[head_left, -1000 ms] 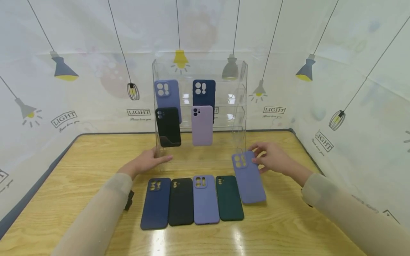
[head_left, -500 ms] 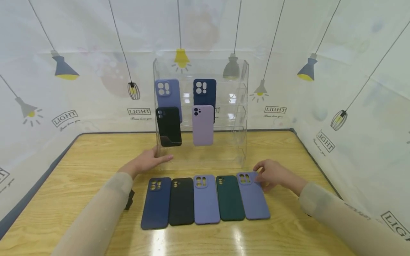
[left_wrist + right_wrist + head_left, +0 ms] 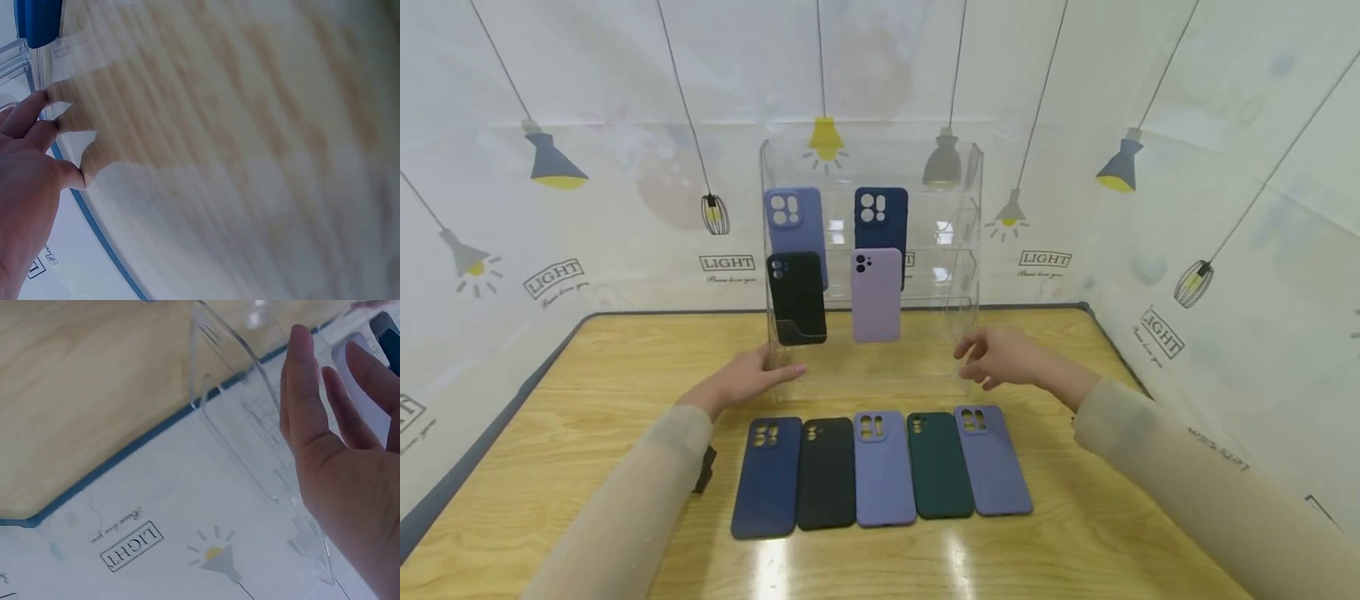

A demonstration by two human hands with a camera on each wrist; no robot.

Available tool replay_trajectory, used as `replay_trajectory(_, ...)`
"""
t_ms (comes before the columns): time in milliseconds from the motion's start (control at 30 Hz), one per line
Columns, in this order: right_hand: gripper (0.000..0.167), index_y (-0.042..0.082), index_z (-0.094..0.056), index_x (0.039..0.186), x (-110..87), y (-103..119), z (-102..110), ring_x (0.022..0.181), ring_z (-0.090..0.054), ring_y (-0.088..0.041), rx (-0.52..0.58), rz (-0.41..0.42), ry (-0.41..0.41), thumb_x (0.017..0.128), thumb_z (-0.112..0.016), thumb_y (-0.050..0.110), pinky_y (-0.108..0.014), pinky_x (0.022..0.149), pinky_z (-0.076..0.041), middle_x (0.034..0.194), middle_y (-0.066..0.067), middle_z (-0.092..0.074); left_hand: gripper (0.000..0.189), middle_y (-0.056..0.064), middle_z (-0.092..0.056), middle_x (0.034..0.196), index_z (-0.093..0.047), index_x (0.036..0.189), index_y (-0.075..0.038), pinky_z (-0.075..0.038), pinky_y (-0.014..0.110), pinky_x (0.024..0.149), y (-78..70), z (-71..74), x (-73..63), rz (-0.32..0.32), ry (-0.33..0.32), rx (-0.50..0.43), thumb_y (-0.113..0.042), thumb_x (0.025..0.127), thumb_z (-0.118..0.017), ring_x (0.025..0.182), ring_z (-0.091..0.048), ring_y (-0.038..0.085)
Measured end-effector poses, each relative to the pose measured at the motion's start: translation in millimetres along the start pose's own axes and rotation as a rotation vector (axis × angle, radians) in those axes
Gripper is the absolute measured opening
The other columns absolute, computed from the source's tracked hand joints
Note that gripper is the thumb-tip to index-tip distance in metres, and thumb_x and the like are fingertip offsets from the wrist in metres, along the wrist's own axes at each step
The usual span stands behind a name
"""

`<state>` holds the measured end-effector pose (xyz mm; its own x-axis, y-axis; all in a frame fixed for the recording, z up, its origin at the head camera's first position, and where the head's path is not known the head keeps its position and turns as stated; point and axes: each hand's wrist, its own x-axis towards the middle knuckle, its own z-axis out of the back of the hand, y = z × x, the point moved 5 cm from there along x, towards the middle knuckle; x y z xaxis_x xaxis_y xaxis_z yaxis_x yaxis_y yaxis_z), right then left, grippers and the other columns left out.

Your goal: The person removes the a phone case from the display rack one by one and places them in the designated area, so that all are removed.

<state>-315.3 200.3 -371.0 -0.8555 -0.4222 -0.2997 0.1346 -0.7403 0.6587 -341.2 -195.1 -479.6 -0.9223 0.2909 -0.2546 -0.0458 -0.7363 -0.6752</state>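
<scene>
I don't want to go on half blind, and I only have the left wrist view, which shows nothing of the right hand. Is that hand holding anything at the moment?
Observer: No, the right hand holds nothing; it is by the lower right side of the clear rack, though I can't tell whether it touches.

Operator: Understood. Does anything lie in front of the rack?

Observer: Yes, five phone cases in a row on the table. From left to right: a dark blue case, a black case, a lavender-blue case, a dark green case and another lavender-blue case.
</scene>
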Motion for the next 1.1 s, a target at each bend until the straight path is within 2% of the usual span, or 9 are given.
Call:
replay_trajectory(267,0.037,0.007,-0.067,0.137,17.9,40.8,24.9,0.095,-0.078,-0.024,-0.067,0.085,-0.138,0.102,-0.073,0.016,-0.035,0.083,-0.067,0.124,-0.019,-0.074,0.117,0.030,-0.034,0.170,-0.004,0.172,-0.006,-0.035,0.064,0.127,-0.5,0.3,-0.1,-0.006,-0.004,0.005,-0.080,0.096,-0.054,0.156,-0.036,0.050)
replay_trajectory(533,0.047,0.014,-0.059,0.148,36.2,73.1,41.3,0.119,-0.073,-0.033,-0.089,0.187,-0.309,0.103,-0.073,0.020,-0.046,0.094,-0.063,0.132,-0.017,-0.070,0.122,0.030,-0.034,0.169,-0.006,0.172,-0.006,-0.035,0.064,0.127,1.6,1.3,-1.0,0.012,-0.001,0.000,-0.084,0.093,-0.054,0.156,-0.036,0.049)
replay_trajectory(667,0.054,0.017,-0.054,0.153,43.4,83.8,45.9,0.124,-0.070,-0.034,-0.076,0.212,-0.377,0.103,-0.074,0.021,-0.049,0.096,-0.063,0.135,-0.017,-0.068,0.124,0.030,-0.038,0.168,-0.007,0.172,-0.006,-0.036,0.063,0.126,1.2,1.1,0.1,0.011,0.000,0.009,-0.087,0.091,-0.054,0.155,-0.039,0.049)
replay_trajectory(900,0.058,0.017,-0.051,0.157,57.9,88.7,48.5,0.124,-0.070,-0.036,-0.076,0.211,-0.409,0.103,-0.072,0.019,-0.050,0.099,-0.062,0.136,-0.017,-0.062,0.123,0.031,-0.036,0.168,-0.004,0.172,-0.005,-0.035,0.064,0.127,-1.2,0.2,1.5,0.008,0.008,0.012,-0.085,0.092,-0.054,0.155,-0.038,0.050)
replay_trajectory(1100,0.055,0.017,-0.052,0.155,68.6,85.2,44.5,0.123,-0.070,-0.036,-0.088,0.198,-0.387,0.104,-0.072,0.017,-0.048,0.097,-0.063,0.136,-0.017,-0.062,0.125,0.031,-0.034,0.169,-0.003,0.171,-0.003,-0.034,0.064,0.127,-2.0,1.2,0.3,0.017,0.008,0.017,-0.085,0.092,-0.054,0.156,-0.035,0.050)
